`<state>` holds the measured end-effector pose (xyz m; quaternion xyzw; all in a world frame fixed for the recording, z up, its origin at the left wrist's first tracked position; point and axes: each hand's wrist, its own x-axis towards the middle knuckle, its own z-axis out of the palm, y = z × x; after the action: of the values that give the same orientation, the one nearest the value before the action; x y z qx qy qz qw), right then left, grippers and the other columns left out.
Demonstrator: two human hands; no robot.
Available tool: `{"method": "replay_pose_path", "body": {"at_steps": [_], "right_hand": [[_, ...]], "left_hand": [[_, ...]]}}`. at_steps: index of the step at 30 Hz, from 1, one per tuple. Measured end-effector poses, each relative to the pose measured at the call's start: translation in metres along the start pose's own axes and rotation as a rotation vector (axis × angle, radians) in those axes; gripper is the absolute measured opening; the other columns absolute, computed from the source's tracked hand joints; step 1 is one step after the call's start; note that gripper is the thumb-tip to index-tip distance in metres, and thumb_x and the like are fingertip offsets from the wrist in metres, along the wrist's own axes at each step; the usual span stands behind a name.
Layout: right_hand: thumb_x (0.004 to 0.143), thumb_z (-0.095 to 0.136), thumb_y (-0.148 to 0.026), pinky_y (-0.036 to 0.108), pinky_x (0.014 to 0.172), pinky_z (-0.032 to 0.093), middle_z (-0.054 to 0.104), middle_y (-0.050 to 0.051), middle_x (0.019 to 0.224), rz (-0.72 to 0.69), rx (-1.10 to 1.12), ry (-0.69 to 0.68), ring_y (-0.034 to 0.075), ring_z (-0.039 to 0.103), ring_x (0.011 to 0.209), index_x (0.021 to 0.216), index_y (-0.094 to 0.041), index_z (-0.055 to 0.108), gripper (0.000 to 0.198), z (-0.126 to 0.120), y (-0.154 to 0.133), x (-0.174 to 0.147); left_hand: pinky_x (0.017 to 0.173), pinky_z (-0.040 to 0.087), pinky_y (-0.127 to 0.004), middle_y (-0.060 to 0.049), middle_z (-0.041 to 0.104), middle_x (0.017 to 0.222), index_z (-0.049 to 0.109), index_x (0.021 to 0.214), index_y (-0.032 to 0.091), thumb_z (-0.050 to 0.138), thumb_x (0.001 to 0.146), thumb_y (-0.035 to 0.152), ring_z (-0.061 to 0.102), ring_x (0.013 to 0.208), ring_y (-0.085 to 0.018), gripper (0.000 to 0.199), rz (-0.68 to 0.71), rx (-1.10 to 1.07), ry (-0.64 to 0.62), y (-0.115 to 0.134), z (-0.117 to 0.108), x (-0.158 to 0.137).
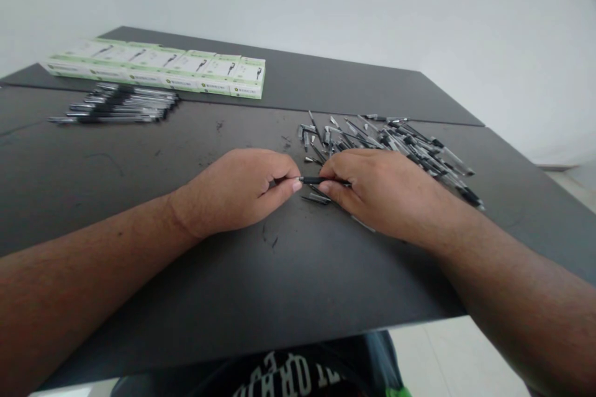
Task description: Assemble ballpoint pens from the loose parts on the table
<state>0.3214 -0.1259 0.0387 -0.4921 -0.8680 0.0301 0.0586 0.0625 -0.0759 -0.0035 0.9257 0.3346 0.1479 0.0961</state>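
Note:
Between my two hands lies a pen (311, 180) with a black grip, held level above the dark table. My left hand (242, 189) pinches its tip end between thumb and forefinger. Around the barrel, my right hand (379, 189) closes thumb and fingers and hides the pen's rear part. Loose pen parts (321, 136), among them clear caps and thin dark pieces, are scattered just beyond and under my right hand. Clear barrels with black grips (433, 161) form a heap to its right.
A row of white and green boxes (181, 68) with pen pictures stands at the back left. In front of it, a bundle of pens (121, 104) lies side by side. The dark table (298, 285) has small black marks, and its near edge is close to my body.

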Motion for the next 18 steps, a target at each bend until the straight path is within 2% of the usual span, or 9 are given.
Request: {"method": "replay_pose_path", "body": {"at_steps": [3,7,12,18], "right_hand": [[0.116,0.068,-0.030,0.039,0.090,0.056,0.090,0.009,0.113,0.000,0.019,0.000,0.030,0.083,0.107,0.118,-0.022,0.085,0.018,-0.0004,-0.0006,-0.0006],[0.109,0.077,-0.029,0.038,0.087,0.056,0.090,0.008,0.112,0.010,0.031,0.061,0.028,0.082,0.100,0.123,-0.023,0.084,0.016,-0.0006,-0.0002,-0.0012],[0.116,0.068,-0.030,0.039,0.089,0.057,0.091,0.008,0.110,-0.002,0.014,0.021,0.029,0.084,0.106,0.116,-0.024,0.085,0.018,-0.0008,-0.0003,-0.0001],[0.109,0.077,-0.029,0.038,0.085,0.056,0.091,0.007,0.112,0.031,0.026,0.052,0.028,0.083,0.100,0.124,-0.023,0.084,0.018,-0.0018,-0.0009,0.0003]], "left_hand": [[0.083,0.051,-0.037,-0.007,0.083,0.092,0.084,0.107,0.024,0.048,0.114,0.044,0.077,0.091,-0.026,0.042,0.000,-0.007,0.005,0.0001,0.0001,0.0003],[0.082,0.051,-0.037,-0.007,0.083,0.092,0.084,0.107,0.024,0.048,0.113,0.044,0.076,0.090,-0.026,0.042,-0.009,-0.012,-0.001,0.0009,0.0003,0.0011],[0.083,0.050,-0.037,-0.007,0.082,0.092,0.084,0.106,0.024,0.048,0.113,0.044,0.076,0.090,-0.026,0.042,-0.010,-0.004,-0.010,0.0015,0.0002,0.0017],[0.083,0.049,-0.037,-0.007,0.082,0.092,0.083,0.107,0.025,0.047,0.113,0.045,0.075,0.090,-0.027,0.042,-0.012,-0.011,-0.014,0.0004,0.0004,0.0010]]}}
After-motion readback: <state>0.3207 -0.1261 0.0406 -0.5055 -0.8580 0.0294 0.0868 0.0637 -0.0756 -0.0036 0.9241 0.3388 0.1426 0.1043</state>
